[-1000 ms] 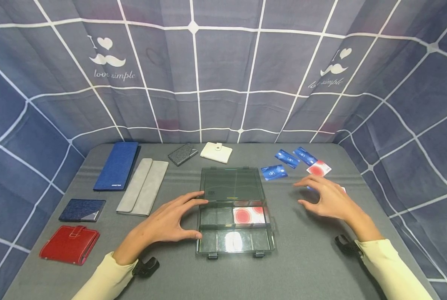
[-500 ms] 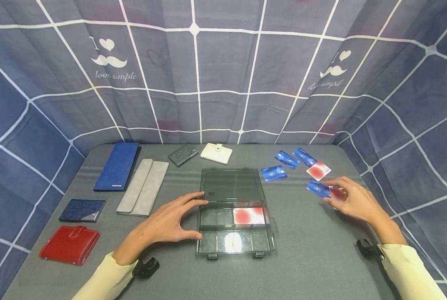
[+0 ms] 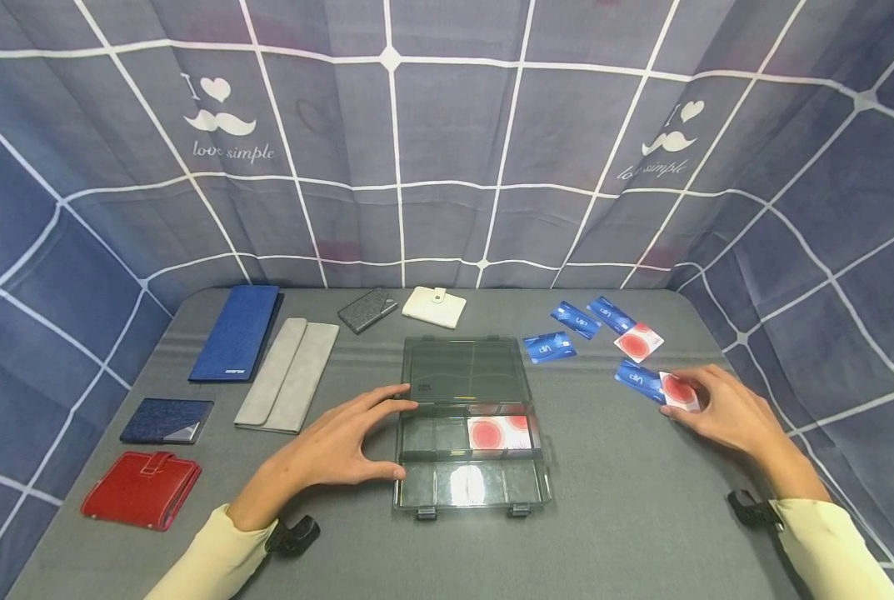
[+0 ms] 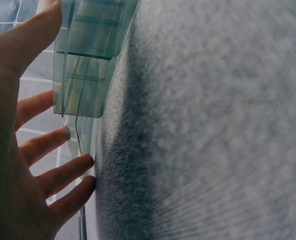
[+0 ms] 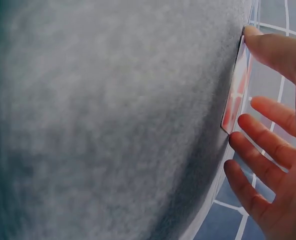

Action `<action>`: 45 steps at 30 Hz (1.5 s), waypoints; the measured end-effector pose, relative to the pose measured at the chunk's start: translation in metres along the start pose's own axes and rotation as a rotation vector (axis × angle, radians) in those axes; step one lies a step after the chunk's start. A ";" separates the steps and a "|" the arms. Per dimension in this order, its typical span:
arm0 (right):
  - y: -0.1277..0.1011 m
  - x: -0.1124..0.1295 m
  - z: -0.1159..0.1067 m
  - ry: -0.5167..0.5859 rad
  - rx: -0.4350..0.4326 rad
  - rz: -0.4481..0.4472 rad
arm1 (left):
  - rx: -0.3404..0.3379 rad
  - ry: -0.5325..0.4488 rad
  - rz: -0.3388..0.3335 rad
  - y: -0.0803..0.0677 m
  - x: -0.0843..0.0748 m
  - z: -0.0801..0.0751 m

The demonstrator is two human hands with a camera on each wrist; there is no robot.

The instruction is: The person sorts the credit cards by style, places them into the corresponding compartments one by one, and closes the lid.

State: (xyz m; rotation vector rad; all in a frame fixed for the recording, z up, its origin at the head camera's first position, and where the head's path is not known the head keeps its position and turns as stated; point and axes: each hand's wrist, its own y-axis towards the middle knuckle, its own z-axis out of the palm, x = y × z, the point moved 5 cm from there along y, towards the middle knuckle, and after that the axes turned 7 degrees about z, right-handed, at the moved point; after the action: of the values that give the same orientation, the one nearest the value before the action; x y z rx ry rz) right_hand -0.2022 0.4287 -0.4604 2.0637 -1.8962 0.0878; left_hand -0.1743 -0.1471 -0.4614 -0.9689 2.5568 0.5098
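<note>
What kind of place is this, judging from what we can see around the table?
Probably a staged recording booth, not a home or shop. A checked cloth backdrop closes in the grey table on three sides, wallets such as the red wallet lie in tidy rows, and loose cards sit beside a clear plastic box.

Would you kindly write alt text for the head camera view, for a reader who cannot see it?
On a grey table, a person's left hand steadies an open clear organiser box while the right hand lifts one edge of a red-and-white card. Blue cards lie nearby, wallets to the left.
</note>
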 end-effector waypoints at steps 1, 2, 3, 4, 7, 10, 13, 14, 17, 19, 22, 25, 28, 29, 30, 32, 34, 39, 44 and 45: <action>-0.001 -0.002 0.000 -0.004 0.002 0.004 | 0.001 -0.001 0.000 0.000 0.000 0.000; -0.001 -0.003 0.000 -0.005 0.003 0.010 | 0.002 -0.001 -0.001 0.000 0.000 0.000; -0.001 -0.005 0.000 -0.007 0.003 0.013 | 0.002 -0.002 -0.001 0.000 0.000 0.000; -0.002 -0.006 0.000 -0.009 0.004 0.020 | 0.003 -0.003 -0.001 0.000 0.000 0.000; -0.003 -0.011 -0.001 -0.007 0.009 0.039 | 0.003 -0.004 -0.001 -0.001 0.000 0.001; -0.006 -0.016 -0.002 -0.006 0.022 0.070 | 0.004 -0.004 -0.002 -0.001 0.001 0.001; -0.009 -0.021 -0.002 -0.018 0.049 0.107 | 0.005 -0.004 -0.003 -0.001 0.001 0.001; -0.010 -0.022 -0.002 -0.020 0.056 0.119 | 0.005 -0.004 -0.003 -0.001 0.001 0.002; -0.012 -0.026 -0.003 -0.034 0.074 0.143 | 0.005 -0.003 -0.003 -0.001 0.002 0.002; -0.012 -0.027 -0.004 -0.038 0.077 0.148 | 0.004 -0.003 -0.003 -0.002 0.002 0.002; -0.012 -0.028 -0.005 -0.040 0.082 0.154 | 0.003 -0.006 -0.004 -0.002 0.002 0.001; -0.012 -0.029 -0.006 -0.036 0.077 0.159 | 0.002 -0.008 -0.005 -0.002 0.002 0.001; -0.010 -0.029 -0.006 -0.014 0.073 0.153 | 0.001 -0.007 -0.006 -0.003 0.002 0.001; -0.009 -0.030 -0.006 -0.003 0.072 0.146 | 0.002 -0.006 -0.006 -0.003 0.002 0.001; -0.008 -0.030 -0.005 0.011 0.073 0.138 | 0.002 -0.005 -0.006 -0.003 0.002 0.001; -0.006 -0.031 -0.005 0.036 0.072 0.120 | 0.003 -0.004 -0.005 -0.002 0.002 0.002; -0.004 -0.031 -0.004 0.053 0.067 0.104 | 0.004 -0.004 -0.004 -0.002 0.002 0.002; -0.004 -0.034 -0.003 0.082 0.076 0.108 | 0.008 -0.003 -0.004 -0.002 0.002 0.002; -0.006 -0.034 -0.006 0.061 0.031 0.122 | 0.011 -0.003 -0.007 -0.001 0.002 0.002; -0.006 -0.033 -0.007 0.050 0.019 0.130 | 0.010 -0.003 -0.007 -0.001 0.002 0.002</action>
State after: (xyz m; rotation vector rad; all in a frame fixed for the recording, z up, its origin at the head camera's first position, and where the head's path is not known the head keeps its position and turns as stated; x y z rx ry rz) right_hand -0.1989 0.4629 -0.4640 1.9306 -2.0045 0.1876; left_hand -0.1746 -0.1479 -0.4638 -0.9726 2.5504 0.4952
